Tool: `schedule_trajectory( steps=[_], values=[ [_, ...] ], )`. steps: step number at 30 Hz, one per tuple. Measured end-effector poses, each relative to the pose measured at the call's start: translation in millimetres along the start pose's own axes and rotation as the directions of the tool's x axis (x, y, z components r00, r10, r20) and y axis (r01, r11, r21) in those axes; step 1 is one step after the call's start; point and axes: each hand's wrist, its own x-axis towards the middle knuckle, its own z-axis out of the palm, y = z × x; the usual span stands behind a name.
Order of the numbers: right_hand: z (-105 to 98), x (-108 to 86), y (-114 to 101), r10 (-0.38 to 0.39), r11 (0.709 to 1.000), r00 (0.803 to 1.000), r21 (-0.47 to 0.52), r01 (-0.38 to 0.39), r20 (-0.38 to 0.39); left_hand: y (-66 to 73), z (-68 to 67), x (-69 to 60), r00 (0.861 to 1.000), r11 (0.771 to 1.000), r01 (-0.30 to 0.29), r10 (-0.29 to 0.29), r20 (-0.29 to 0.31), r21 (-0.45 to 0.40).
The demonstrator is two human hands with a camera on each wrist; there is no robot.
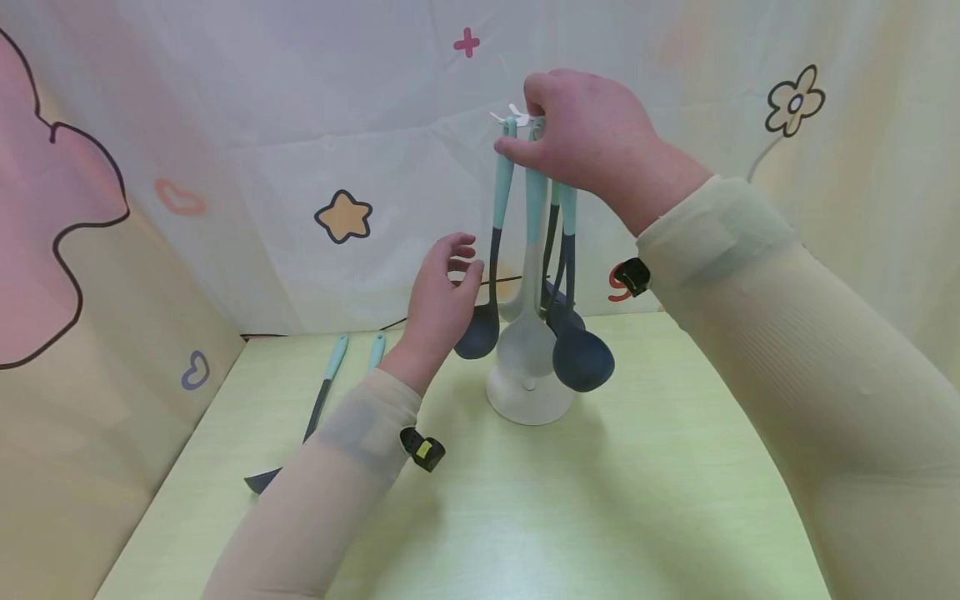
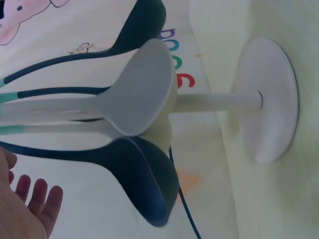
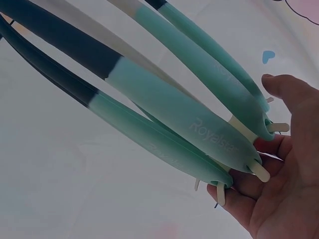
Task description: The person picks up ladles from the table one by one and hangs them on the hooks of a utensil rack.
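Observation:
A white utensil stand [image 1: 525,408] with a round base carries several hanging utensils with mint-green handles. My right hand [image 1: 592,121] grips the stand's top around its hooks, and the right wrist view shows its fingers behind the handle ends [image 3: 219,139] and its thumb on the far side. Beside a dark ladle [image 1: 477,335] on the stand's left is my left hand [image 1: 438,292], fingers loosely bent and holding nothing. A pale grey ladle [image 1: 525,346] hangs in the middle and another dark ladle [image 1: 583,360] to the right. Those behind are partly hidden.
On the table [image 1: 637,500], left of the stand, lies a dark utensil with a mint handle [image 1: 337,357]. Next to it, a second mint handle [image 1: 377,350] shows, mostly covered by my left arm. A patterned curtain [image 1: 405,167] stands behind the table.

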Motion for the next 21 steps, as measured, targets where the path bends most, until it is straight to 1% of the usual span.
schedule_trajectory(
  steps=[3, 5, 8, 11, 13, 16, 21],
  values=[
    [0.4, -0.1, -0.8, 0.000, 1.000, 1.000, 0.004, 0.000, 0.001, -7.2, -9.1, -0.8, 1.000, 0.998, 0.020, -0.021, 0.019, 0.052],
    [0.9, 0.1, -1.2, 0.002, 1.000, 1.000, 0.007, -0.002, 0.001, -12.3, -15.1, -1.3, 0.999, 0.995, 0.044, -0.047, 0.026, 0.086],
    [1.5, 0.2, -1.7, 0.005, 1.000, 1.000, 0.002, -0.005, 0.003, -20.0, -23.2, -2.1, 0.995, 0.987, 0.096, -0.100, 0.027, 0.131],
    [1.9, 0.1, -1.4, 0.007, 1.000, 1.000, -0.002, -0.007, 0.004, -28.0, -30.6, -1.9, 0.985, 0.973, 0.162, -0.168, 0.025, 0.162],
    [1.6, -0.4, -0.7, 0.009, 1.000, 1.000, -0.002, -0.009, 0.005, -33.5, -35.2, -1.0, 0.976, 0.962, 0.209, -0.217, 0.026, 0.174],
    [1.3, -0.4, -0.1, 0.012, 1.000, 1.000, -0.004, -0.012, 0.006, -42.9, -42.0, 0.7, 0.955, 0.942, 0.283, -0.294, 0.033, 0.182],
    [1.0, -0.8, 0.8, 0.013, 1.000, 1.000, -0.002, -0.013, 0.014, -61.4, -52.6, 2.1, 0.911, 0.893, 0.390, -0.409, 0.044, 0.222]
  ],
)
